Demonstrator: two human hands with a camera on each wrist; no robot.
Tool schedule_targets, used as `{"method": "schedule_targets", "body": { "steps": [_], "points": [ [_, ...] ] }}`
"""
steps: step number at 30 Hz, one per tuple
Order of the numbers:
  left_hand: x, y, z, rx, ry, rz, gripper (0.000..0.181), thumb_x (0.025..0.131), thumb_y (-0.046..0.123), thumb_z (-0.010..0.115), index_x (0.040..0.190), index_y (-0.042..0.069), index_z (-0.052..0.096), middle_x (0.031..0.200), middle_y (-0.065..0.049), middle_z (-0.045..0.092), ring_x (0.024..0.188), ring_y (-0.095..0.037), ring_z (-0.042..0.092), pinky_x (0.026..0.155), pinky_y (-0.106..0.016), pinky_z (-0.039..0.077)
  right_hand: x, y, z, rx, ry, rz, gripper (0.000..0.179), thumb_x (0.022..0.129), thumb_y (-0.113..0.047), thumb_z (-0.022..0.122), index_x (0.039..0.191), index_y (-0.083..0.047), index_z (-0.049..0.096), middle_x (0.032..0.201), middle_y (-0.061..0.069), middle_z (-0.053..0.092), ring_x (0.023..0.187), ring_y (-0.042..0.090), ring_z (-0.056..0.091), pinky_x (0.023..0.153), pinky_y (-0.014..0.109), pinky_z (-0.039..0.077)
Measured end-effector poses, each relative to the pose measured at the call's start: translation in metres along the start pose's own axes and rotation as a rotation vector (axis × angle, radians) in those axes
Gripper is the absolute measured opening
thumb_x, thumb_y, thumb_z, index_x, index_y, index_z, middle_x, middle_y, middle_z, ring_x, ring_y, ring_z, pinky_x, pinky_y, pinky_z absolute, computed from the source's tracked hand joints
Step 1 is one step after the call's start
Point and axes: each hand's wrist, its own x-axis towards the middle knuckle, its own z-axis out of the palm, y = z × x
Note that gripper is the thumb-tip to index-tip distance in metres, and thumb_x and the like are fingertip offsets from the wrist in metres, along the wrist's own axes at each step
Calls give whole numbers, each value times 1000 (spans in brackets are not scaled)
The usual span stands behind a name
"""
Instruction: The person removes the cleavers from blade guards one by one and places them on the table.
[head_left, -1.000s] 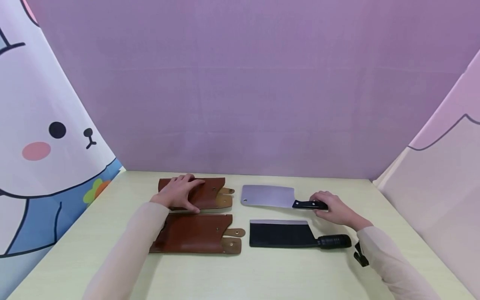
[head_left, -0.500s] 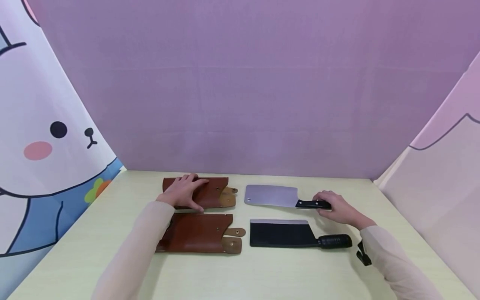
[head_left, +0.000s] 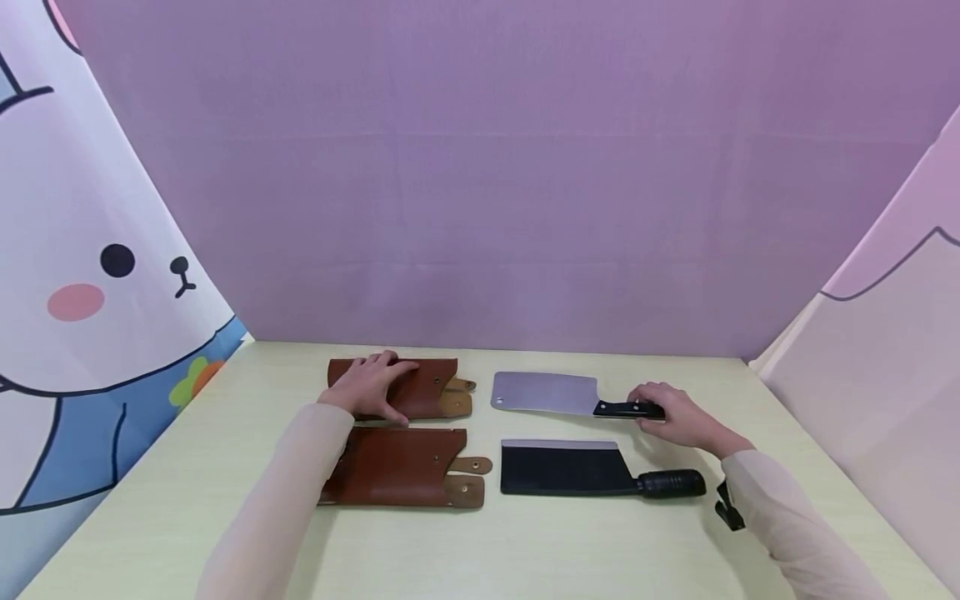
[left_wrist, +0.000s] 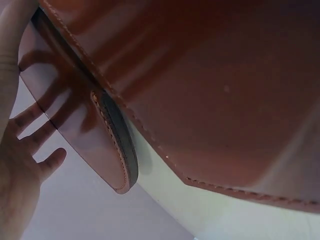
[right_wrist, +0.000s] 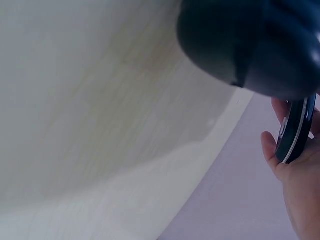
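Observation:
At the back left, my left hand (head_left: 367, 383) spans a brown leather knife sheath (head_left: 427, 392), thumb at the near edge and fingers over the far one. In the left wrist view, my fingers (left_wrist: 34, 137) reach the edge of that glossy sheath (left_wrist: 80, 105). My right hand (head_left: 671, 415) grips the black riveted handle of a silver-bladed cleaver (head_left: 545, 392) at the back right, blade pointing left. The right wrist view has my thumb and fingers round the handle end (right_wrist: 295, 132); the blade is hidden there.
A second brown sheath (head_left: 397, 467) lies nearer, with snap straps at its right end. Right of it lies a black-bladed cleaver (head_left: 566, 468) with a ribbed black handle (head_left: 670, 483). The pale table (head_left: 570, 550) meets a purple backdrop (head_left: 525, 208); printed cloth hangs at the left.
The left hand and the far sheath have shifted slightly right. The silver cleaver has also slid a little right with the right hand. The nearer sheath and black cleaver stay put.

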Motion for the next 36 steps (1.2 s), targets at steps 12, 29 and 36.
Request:
{"method": "schedule_targets", "body": {
  "steps": [12,29,36],
  "points": [
    [3,-5,4,-51,-44,-15,98,58,62,75,140,22,38,134,-14,40,122,-36,41,98,-62,28,2,1,0,-4,-38,50,26,76,-8,66,101,-9,60,86,-6,59,82,16,52,73,44,39],
    [4,-1,-2,-66,-127,-6,88,63,55,75,137,22,42,132,-14,43,118,-33,45,96,-58,32,6,6,-2,-48,-78,99,26,76,-9,66,102,-11,61,91,1,62,86,23,54,73,54,39],
    [4,-1,-4,-42,-126,5,87,63,53,76,136,19,43,130,-15,45,116,-34,47,94,-57,35,8,8,0,-58,-106,129,26,78,-9,65,103,-11,61,93,3,61,90,26,54,74,57,37]
  ]
}}
